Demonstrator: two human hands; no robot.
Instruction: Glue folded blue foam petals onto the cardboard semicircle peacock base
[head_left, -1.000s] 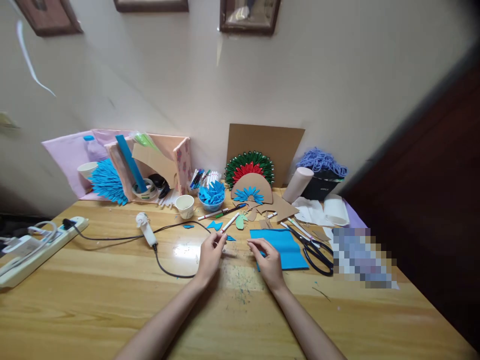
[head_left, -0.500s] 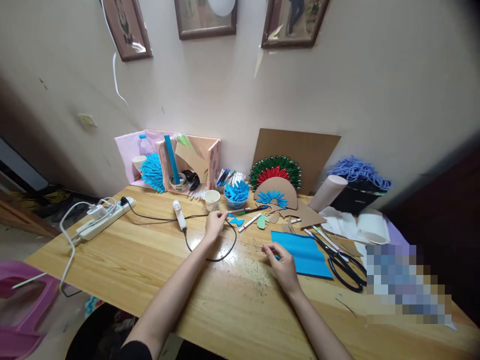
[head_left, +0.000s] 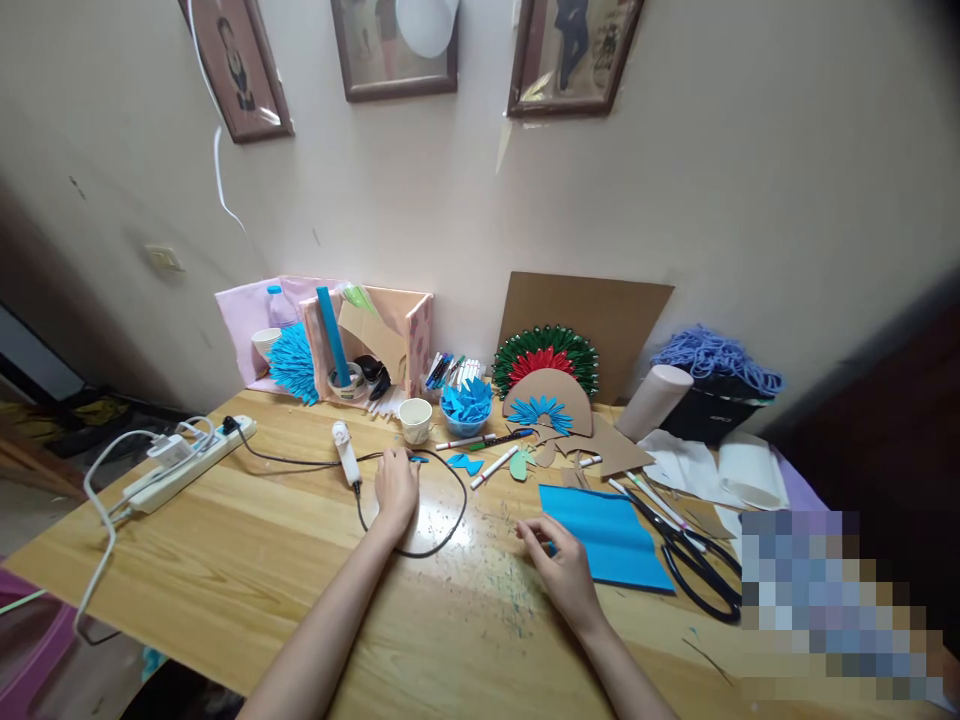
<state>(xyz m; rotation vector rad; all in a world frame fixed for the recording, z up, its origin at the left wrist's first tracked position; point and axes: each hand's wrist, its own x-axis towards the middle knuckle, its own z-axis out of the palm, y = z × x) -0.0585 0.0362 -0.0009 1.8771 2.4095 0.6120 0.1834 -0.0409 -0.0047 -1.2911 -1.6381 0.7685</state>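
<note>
My left hand rests on the table beside the white corded tool, which looks like a small glue gun. A small blue craft piece shows at its fingertips. My right hand is curled, thumb and forefinger pinched together. Part of a blue piece shows inside its fingers; the rest is hidden. Right of that hand lies a blue sheet. Blue cut scraps and a white marker lie between the hands and the bowl of blue pieces.
A black cord loops around my left hand. Behind it stand a paper cup and a pink box. A cardboard half-disc with blue petals leans at the back. Black scissors lie right, a power strip left.
My left hand has moved left, away from the scraps and toward the white tool, with a blue piece at its fingertips. My right hand stays almost in place. The view has tilted up slightly.
</note>
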